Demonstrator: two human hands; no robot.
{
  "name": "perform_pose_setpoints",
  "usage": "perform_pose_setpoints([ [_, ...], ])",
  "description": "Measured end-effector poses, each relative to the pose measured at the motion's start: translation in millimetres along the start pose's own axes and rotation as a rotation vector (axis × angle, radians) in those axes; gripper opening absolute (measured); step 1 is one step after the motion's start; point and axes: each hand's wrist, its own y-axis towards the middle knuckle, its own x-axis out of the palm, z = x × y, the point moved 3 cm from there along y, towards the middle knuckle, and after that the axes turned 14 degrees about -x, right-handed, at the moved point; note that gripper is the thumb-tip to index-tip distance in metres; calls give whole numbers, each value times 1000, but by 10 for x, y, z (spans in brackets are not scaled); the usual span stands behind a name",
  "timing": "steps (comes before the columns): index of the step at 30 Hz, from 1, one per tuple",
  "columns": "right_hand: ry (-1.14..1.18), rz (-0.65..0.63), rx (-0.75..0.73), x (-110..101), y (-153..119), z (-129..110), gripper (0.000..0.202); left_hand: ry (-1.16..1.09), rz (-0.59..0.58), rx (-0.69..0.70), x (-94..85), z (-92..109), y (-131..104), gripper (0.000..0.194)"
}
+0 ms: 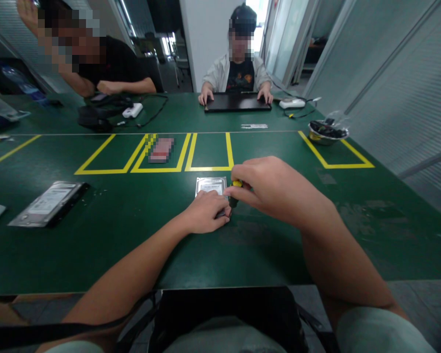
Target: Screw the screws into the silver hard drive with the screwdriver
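Observation:
A small silver hard drive [210,184] with a white label lies on the green table in front of me. My left hand [206,213] is over its near part, fingers curled round it and holding it. At the drive's right edge, my right hand [266,189] grips a screwdriver [234,201] with a yellow and dark handle, upright between thumb and fingers. The screwdriver's tip and the near part of the drive are hidden.
A larger hard drive [53,201] lies to the left, with tiny loose bits beside it. Yellow tape [209,169] marks boxes on the table [132,255]. A bowl of dark items [328,133] stands at right. Across the table sit two people, one with hands on a flat black panel [238,102].

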Motion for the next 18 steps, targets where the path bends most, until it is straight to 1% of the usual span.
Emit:
perform_pose_setpoints([
  [7, 55, 21, -120, 13, 9, -5, 13, -21, -9, 4, -18, 12, -7, 11],
  [11, 102, 43, -140, 4, 1, -1, 15, -33, -15, 6, -9, 9, -9, 12],
  [14, 124, 26, -176, -32, -27, -12, 14, -25, -11, 4, 1, 0, -11, 12],
  [16, 129, 10, -203, -49, -39, -23, 17, -18, -9, 3, 4, -5, -10, 12],
  [18, 116, 10, -204, -49, -34, -26, 17, -11, -2, 4, 2, -7, -7, 12],
])
